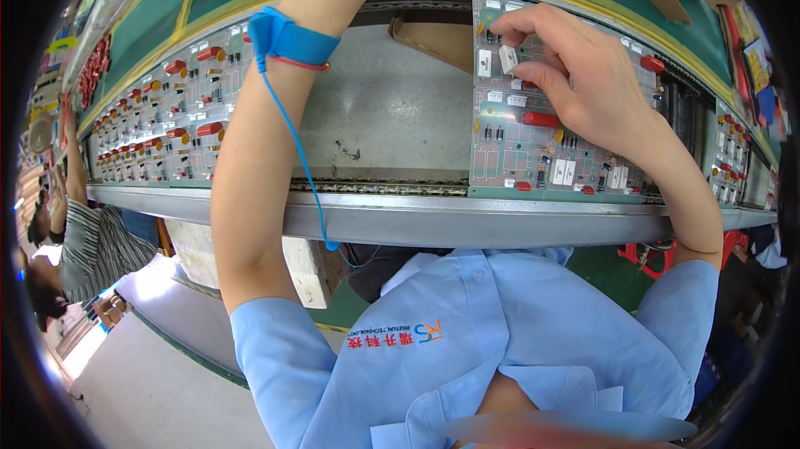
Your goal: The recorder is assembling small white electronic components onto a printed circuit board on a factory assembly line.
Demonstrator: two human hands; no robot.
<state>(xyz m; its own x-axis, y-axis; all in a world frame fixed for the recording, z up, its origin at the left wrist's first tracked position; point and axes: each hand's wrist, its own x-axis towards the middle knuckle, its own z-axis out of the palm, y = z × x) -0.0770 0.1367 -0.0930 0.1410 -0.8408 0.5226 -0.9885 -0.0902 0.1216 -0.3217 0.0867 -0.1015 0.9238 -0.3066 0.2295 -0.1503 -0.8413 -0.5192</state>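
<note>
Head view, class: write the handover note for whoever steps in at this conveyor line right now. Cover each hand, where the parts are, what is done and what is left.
Right hand: fingertips pinch a small white block against the circuit board on the conveyor.
Left hand: reaches up out of view past the blue wrist strap; cannot tell what it holds.
Done: this board already carries red cylinders, white blocks and small parts.
Left: the white block is not yet released; some printed outlines on the board look unfilled.
More populated boards sit to the left on the line.
</note>
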